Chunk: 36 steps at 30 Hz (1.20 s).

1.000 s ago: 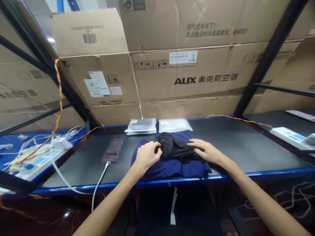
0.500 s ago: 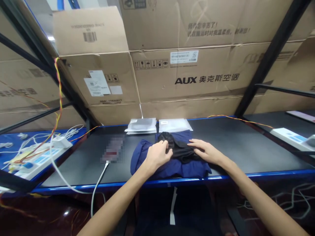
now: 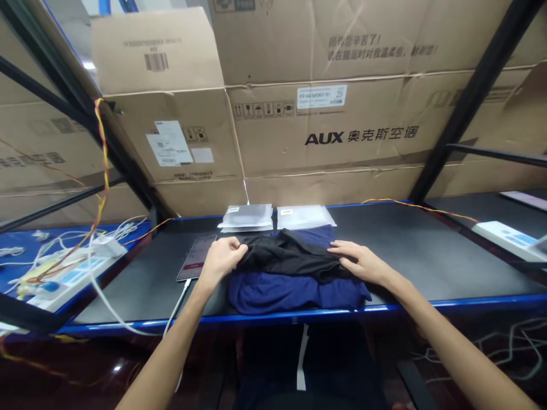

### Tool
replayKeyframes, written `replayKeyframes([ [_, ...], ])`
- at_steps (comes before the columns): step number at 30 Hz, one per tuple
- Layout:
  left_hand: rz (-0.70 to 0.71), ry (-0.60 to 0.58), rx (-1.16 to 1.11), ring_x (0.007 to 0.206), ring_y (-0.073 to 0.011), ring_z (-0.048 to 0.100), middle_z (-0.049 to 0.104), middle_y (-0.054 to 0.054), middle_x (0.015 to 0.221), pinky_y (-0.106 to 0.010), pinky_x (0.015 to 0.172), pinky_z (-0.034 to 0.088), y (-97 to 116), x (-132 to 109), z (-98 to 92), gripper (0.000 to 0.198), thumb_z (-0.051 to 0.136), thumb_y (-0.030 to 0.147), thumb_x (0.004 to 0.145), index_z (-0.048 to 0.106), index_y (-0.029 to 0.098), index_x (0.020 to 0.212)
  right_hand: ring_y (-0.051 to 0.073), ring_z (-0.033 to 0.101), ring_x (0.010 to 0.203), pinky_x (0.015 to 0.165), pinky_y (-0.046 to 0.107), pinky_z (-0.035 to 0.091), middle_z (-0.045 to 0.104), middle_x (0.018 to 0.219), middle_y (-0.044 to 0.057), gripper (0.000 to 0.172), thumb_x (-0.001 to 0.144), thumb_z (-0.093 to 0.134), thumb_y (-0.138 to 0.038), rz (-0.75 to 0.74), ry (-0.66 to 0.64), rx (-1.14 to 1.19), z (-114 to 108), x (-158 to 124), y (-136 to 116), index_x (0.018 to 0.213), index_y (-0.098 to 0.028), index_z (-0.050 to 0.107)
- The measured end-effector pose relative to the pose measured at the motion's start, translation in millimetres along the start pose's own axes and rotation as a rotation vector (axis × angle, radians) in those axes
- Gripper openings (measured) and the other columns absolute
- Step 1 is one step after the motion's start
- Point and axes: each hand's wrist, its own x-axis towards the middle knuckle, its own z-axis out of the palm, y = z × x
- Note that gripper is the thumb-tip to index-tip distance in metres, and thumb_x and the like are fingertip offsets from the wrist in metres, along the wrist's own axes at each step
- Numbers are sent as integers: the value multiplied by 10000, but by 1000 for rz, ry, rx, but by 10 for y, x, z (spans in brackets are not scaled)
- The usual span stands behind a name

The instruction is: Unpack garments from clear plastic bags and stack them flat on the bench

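A black garment (image 3: pixel 290 259) lies stretched across a folded navy blue garment (image 3: pixel 294 290) near the front edge of the black table (image 3: pixel 427 250). My left hand (image 3: pixel 222 257) is closed on the black garment's left end and holds it out to the left. On the garment's right end my right hand (image 3: pixel 361 263) lies flat with its fingers stretched out, pressing it down.
Two clear plastic bags (image 3: pixel 248 216) (image 3: pixel 304 216) lie behind the garments. A phone (image 3: pixel 195 265) with a white cable lies to the left. A power strip and tangled cords (image 3: pixel 64 273) sit far left, another power strip (image 3: pixel 506 239) far right. Cardboard boxes (image 3: pixel 325 114) wall the back.
My left hand has pulled the bunched black garment's left end out to the left, spreading it flat over the blue one. My right hand has stayed in place.
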Motion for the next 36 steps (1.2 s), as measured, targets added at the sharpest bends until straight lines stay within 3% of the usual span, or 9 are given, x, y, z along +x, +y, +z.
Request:
replayKeyframes([
  [4,4,-33,219,661,-211,631,658,-14,638,-274,584,363,-185,-13,136,234,546,381,782,576,222,614,269,543,1290,1099,489,422,608,1372,90,431,841,514,-223,0,4,7,-5,-2,-3,1236,-257,682],
  [8,6,29,203,759,-217,652,712,-10,806,-275,607,381,-212,-18,195,166,578,401,808,628,242,797,261,542,1291,1101,479,421,610,1368,98,428,842,510,-228,4,3,6,0,-2,0,1234,-241,682],
  [13,295,201,40,907,-211,644,707,-38,1010,-293,776,461,-111,-26,141,181,557,354,870,642,223,961,271,544,1284,1096,498,423,631,1341,84,395,862,506,-251,-6,81,57,-64,1,-97,1214,-250,685],
  [18,514,-7,-54,989,-226,632,705,-58,1053,-338,890,485,-28,-35,141,265,566,395,895,690,214,1043,251,645,1023,933,428,519,728,1019,61,256,941,486,-366,18,254,2,-191,-27,-380,983,-271,720],
  [21,555,-106,-5,1058,-245,624,693,-71,1128,-375,965,465,-46,11,189,309,584,365,884,683,214,1134,227,646,832,769,364,529,691,873,51,317,939,495,-495,113,156,-182,-197,-63,-521,872,-262,699],
  [24,551,-124,3,1035,-245,632,694,-71,1094,-377,957,470,-74,64,234,286,585,360,880,697,212,1098,241,653,843,691,340,519,667,953,57,341,866,585,-566,193,54,-313,-154,-105,-573,975,-262,695],
  [28,556,-97,-73,934,-214,640,691,-59,996,-337,876,488,-68,78,243,186,603,334,859,693,196,946,234,652,885,697,324,517,639,993,48,288,860,616,-485,195,1,-278,-105,-140,-583,1047,-274,676],
  [32,541,-62,-191,899,-196,641,698,-38,946,-313,847,487,-40,13,184,141,596,307,854,662,191,902,202,627,833,709,321,519,619,955,37,104,868,585,-334,160,53,-197,-113,-145,-614,870,-263,661],
  [36,528,-122,-309,910,-197,650,711,-38,940,-317,876,492,-37,-100,67,133,611,301,844,663,189,893,241,607,1003,869,391,514,630,1113,71,85,867,542,-242,38,105,-121,-177,-177,-647,806,-252,600],
])
